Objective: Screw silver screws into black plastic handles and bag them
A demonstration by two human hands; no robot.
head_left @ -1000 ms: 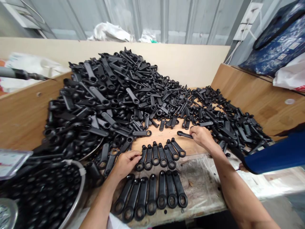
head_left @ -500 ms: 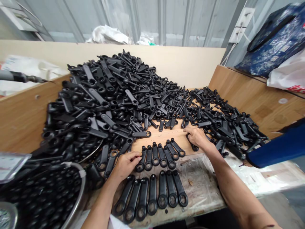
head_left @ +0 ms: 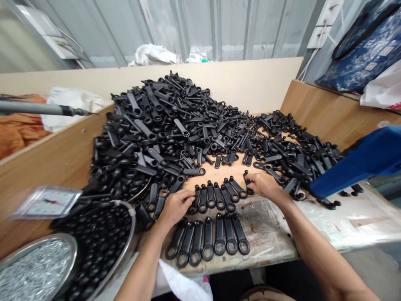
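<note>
My right hand (head_left: 262, 184) pinches a small black crank lever (head_left: 246, 175) at the right end of a row on the board. This row consists of several small black levers (head_left: 210, 196), each with a ring at the near end and a knob at the far end. At the row's left end my left hand (head_left: 176, 205) has its fingers closed, against the leftmost small lever (head_left: 196, 196); whether anything is inside them is hidden. Nearer to me lies a second row, of several larger black levers (head_left: 208, 240).
A big heap of black levers (head_left: 163, 117) covers the back, spreading right. At left stand a basin of black knobs (head_left: 133, 221), a bowl of small metal pins (head_left: 34, 267) and a dial scale (head_left: 50, 202). A blue tool-like object (head_left: 354, 163) juts in at right, and a screwdriver (head_left: 40, 108) at left.
My right hand has brought its lever closer to the right end of the small row. My left hand stays by the row's left end. The view has swung left.
</note>
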